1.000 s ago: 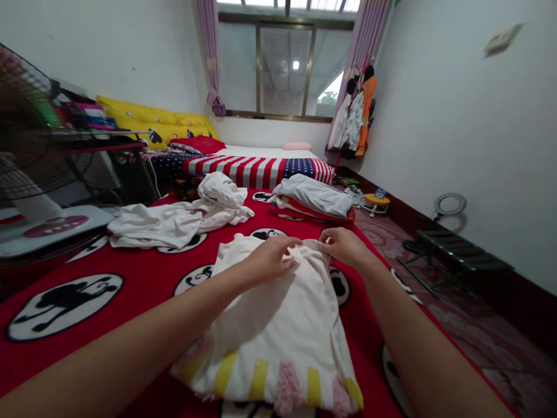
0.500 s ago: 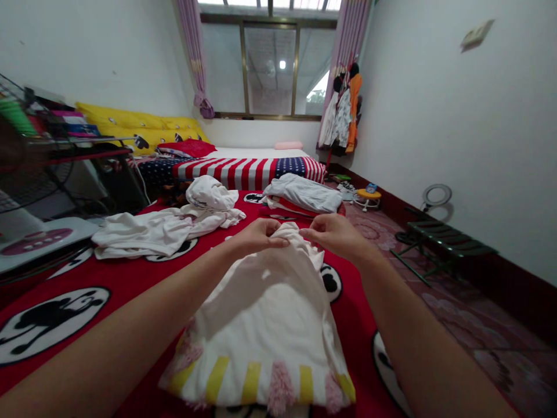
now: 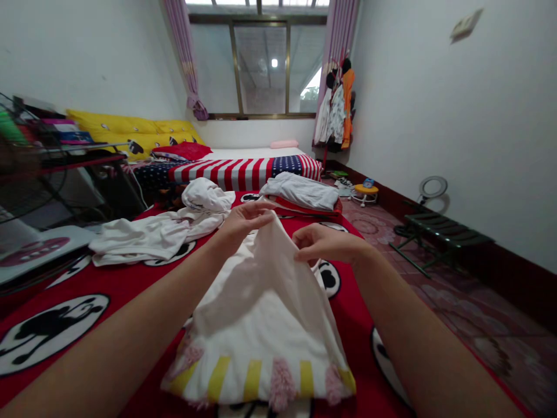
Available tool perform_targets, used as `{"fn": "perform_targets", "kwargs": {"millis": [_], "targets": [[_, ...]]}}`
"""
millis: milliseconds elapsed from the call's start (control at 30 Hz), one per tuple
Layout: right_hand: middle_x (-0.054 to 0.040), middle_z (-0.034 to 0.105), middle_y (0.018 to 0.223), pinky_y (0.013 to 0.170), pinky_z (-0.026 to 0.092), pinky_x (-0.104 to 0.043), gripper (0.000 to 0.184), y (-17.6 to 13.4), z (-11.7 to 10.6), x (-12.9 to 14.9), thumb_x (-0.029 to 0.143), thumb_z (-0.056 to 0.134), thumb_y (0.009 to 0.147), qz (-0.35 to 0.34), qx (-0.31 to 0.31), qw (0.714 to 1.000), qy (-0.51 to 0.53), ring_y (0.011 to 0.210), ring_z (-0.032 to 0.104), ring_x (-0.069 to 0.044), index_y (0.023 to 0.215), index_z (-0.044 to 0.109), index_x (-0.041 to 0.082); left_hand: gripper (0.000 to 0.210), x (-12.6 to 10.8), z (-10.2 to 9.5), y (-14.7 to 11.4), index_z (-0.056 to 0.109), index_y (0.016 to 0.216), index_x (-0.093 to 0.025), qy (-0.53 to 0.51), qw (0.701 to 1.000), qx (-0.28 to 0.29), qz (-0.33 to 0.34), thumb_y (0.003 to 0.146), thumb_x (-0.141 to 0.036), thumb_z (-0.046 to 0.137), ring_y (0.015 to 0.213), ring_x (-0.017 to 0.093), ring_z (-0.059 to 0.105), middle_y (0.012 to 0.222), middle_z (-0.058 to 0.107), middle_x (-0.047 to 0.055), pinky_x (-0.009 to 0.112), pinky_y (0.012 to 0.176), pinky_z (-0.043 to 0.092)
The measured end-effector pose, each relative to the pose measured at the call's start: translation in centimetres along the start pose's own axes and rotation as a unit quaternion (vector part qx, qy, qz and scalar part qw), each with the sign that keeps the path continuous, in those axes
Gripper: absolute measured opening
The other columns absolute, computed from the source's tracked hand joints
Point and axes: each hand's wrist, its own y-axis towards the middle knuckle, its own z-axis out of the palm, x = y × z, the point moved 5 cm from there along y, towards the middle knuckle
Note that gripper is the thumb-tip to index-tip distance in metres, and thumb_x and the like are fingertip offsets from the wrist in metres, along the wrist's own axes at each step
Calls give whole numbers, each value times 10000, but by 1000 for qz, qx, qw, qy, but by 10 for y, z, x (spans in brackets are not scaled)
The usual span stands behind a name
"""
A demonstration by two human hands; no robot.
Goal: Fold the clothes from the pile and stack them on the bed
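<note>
A white garment with yellow stripes and pink tassels along its near edge lies on a red blanket in front of me. My left hand pinches its far edge and holds that edge up off the blanket. Lower down on the right side, my right hand is closed on the same cloth with thumb and fingers. Between the two hands the fabric is raised and slopes toward me. The garment's exact kind does not show.
Crumpled white clothes lie left of the garment. Beyond my hands sits a folded pile with a grey cloth on top. A fan base stands at the left, a dark folding stool on the tiled floor at right.
The far edge, bunched low between both hands before, is now lifted higher by my left hand. My right hand has shifted slightly down along the side. The camera view has turned slightly right.
</note>
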Motion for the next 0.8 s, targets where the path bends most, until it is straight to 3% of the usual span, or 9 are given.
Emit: {"fn": "perform_targets", "kwargs": {"millis": [100,233,300,400,533,633,733,800], "targets": [[27,636,636,518,485,-187,174,-1,-10,-26,210,652,628,53,-41,995,79,542,598,-101,788,616,152,539,-8,8,7,667,1151,-159,34,998,-3,50,688,-414,775,999,219,637,1101,694,97,325,871,491],[-16,672,601,461,474,-182,156,0,-21,-77,216,701,649,180,-82,978,57,506,624,-121,766,620,152,459,3,1,-3,692,1108,-148,182,983,-4,28,712,-377,725,1053,263,632,1161,686,117,392,921,487],[-51,685,610,432,442,-166,199,4,-24,-89,326,689,725,183,-95,977,47,493,615,-112,707,619,140,365,14,-10,-17,720,1041,-158,260,966,-2,8,731,-346,682,1032,262,640,1108,708,100,397,928,484],[-56,663,573,381,366,-153,361,11,-30,-90,452,638,789,153,-163,975,15,434,549,-82,623,593,135,291,29,-35,-40,735,981,-177,363,931,-36,-12,746,-311,629,1015,256,640,1073,714,83,384,923,484],[-33,640,527,392,337,-162,261,8,-41,-86,347,651,761,162,-238,953,-94,437,542,-87,608,622,137,326,38,-64,-66,712,1033,-172,472,878,-87,-6,777,-319,574,1058,254,611,1125,680,97,359,923,477],[0,628,515,426,354,-171,81,3,-46,-86,220,703,644,172,-214,946,-175,478,567,-103,655,679,144,427,43,-83,-79,666,1142,-161,536,834,-117,-60,786,-378,572,1021,272,620,1133,666,118,361,869,486],[24,632,531,448,374,-186,222,2,-44,-88,177,718,581,173,-161,952,-195,495,579,-118,801,718,157,531,49,-94,-85,629,1199,-166,544,818,-130,-131,784,-494,582,924,279,643,1044,694,113,346,762,491],[20,644,552,466,381,-194,252,5,-40,-86,188,699,607,164,-164,950,-208,503,588,-123,857,722,163,561,51,-95,-85,612,1220,-176,533,824,-129,-139,771,-512,601,894,272,649,992,707,94,333,733,480]]}}
